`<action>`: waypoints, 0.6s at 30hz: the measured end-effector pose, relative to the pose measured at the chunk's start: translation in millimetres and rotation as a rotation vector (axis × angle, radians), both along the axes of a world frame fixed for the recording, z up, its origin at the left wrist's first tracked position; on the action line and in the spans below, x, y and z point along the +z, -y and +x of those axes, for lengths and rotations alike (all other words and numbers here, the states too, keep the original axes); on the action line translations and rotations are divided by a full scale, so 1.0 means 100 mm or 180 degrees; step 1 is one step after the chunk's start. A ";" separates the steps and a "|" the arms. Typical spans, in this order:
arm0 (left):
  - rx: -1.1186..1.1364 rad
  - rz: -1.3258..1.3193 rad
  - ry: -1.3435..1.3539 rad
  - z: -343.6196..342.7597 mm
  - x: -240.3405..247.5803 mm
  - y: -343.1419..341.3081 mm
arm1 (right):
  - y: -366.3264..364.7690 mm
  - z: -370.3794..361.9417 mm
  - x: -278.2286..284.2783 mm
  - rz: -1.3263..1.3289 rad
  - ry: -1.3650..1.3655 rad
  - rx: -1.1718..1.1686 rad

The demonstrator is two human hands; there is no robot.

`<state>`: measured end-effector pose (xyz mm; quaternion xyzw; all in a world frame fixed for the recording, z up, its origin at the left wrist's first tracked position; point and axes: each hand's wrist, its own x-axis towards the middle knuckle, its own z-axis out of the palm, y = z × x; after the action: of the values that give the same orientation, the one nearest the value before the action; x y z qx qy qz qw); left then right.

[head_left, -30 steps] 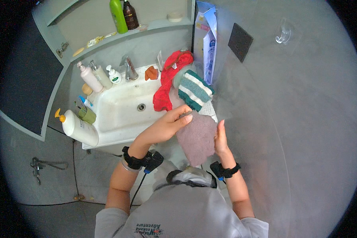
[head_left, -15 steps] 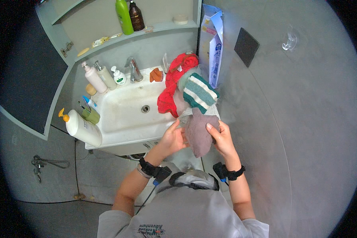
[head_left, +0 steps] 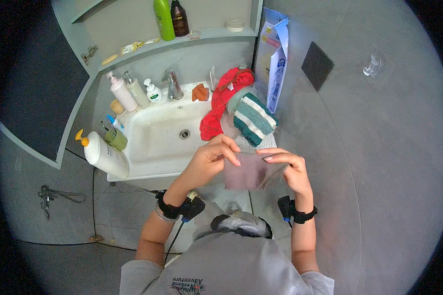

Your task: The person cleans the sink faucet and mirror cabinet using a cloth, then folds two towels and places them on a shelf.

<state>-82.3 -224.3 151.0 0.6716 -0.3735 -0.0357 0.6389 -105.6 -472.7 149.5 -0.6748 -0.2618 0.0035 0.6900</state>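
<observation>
A small mauve cloth [head_left: 248,172] hangs between my two hands in front of the sink's right front corner. My left hand [head_left: 209,160] pinches its upper left corner between thumb and fingers. At the upper right corner, my right hand [head_left: 293,169] grips it the same way. The cloth's top edge is stretched between them and its lower edge hangs free, slightly blurred. Just beyond the hands, a folded green-and-white striped towel [head_left: 255,118] lies on a whitish knitted cloth [head_left: 263,142]. Left of that towel, a red cloth [head_left: 219,105] drapes over the basin's right rim.
The white sink [head_left: 155,128] has a chrome faucet [head_left: 173,86] and an orange-brown cloth [head_left: 200,92] at its back. Pump bottles [head_left: 124,93] and a green toothbrush cup [head_left: 116,140] line the left side. A large white pump bottle [head_left: 106,156] stands at the front left. A blue-white package [head_left: 273,59] leans by the wall.
The bunched mauve cloth is now spread out between both hands, each pinching an upper corner. My hands have moved apart. The view has shifted slightly.
</observation>
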 end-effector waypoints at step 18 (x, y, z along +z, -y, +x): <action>0.1141 -0.0281 -0.1620 0.01 -0.31 -0.38 | -0.75 0.42 -0.66 0.2183 -0.1927 0.0676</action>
<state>-81.7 -186.1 119.7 0.6678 -0.0785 -0.0732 0.7366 -63.8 -398.2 83.6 -0.3459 -0.1025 0.1840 0.9143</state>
